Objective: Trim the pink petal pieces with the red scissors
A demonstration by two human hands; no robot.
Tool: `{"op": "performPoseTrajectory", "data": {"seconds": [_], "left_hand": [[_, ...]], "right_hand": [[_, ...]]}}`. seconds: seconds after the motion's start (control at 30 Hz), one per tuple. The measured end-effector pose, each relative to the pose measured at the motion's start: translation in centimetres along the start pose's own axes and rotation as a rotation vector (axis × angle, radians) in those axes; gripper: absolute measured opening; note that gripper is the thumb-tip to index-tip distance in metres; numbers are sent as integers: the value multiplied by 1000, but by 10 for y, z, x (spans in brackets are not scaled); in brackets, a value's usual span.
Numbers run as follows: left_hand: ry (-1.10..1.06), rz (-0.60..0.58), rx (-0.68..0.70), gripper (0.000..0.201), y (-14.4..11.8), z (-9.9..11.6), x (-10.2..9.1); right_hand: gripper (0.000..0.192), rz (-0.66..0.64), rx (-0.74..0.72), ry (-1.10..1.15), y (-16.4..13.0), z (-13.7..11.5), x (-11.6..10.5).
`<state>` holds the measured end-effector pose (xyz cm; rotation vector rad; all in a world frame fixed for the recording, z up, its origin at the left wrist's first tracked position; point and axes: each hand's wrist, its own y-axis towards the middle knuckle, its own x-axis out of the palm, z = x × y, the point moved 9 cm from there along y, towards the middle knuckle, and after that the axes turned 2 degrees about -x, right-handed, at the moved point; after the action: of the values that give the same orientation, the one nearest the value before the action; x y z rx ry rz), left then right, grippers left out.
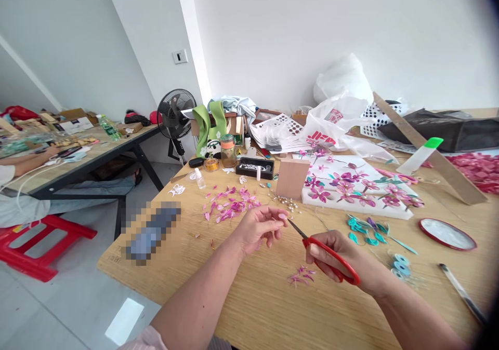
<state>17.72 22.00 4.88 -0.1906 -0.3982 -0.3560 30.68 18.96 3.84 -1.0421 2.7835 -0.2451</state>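
My left hand (255,229) pinches a small pink petal (282,216) between its fingertips. In my right hand (353,254) is a pair of red-handled scissors (334,260), its blade tips right at the petal. Whether the blades are parted cannot be made out. Below the scissors lies a small heap of pink scraps (301,276). Loose pink petals (234,204) are scattered beyond my left hand. Behind my hands, pink wire-stemmed flowers (345,186) stand in a white foam block (390,211).
Teal leaves (368,230), thread spools (401,264), a red-rimmed oval dish (448,234) and a pen (462,293) lie to the right. A wooden block (290,179), beads (286,203) and a black tray (255,168) sit farther back. Another person's hand (49,152) is at the left table.
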Motion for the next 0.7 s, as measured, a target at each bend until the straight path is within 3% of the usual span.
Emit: {"op": "performPoseTrajectory", "data": {"seconds": [0.37,0.7], "left_hand": [[149,108,133,34,2,7,-4],[205,212,195,30,-1,14,-10]], "right_hand": [[52,-70,-65,132,0,-3,9],[57,-128,-78,115,-3,-7,16]]}}
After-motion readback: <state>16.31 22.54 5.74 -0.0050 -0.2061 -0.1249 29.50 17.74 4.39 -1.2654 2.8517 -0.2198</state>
